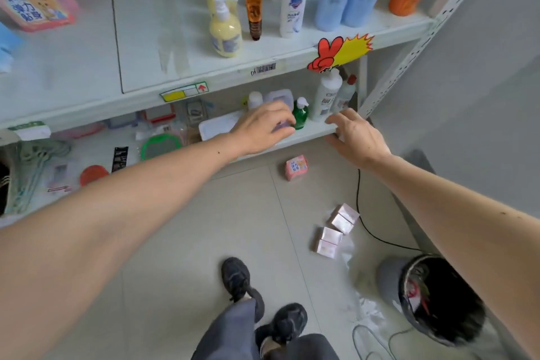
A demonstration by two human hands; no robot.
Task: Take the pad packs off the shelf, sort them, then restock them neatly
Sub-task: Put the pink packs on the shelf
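**Packs on the floor, restocking not begun**

Unloading looks well along: one pink pad pack point(296, 167) and a cluster of pale packs point(336, 231) lie on the floor point(204, 228), loosely grouped. More pink packs point(35, 6) remain on the upper shelf. The left hand point(263, 128) reaches over the lower shelf point(306, 134), fingers curled around something I cannot make out; the right hand point(355, 137) hovers spread and empty.

One head-worn wide-angle camera looks forward and steeply down from standing height. It faces the white shelf point(292, 137) close ahead, with the tiled floor point(233, 213) directly below.
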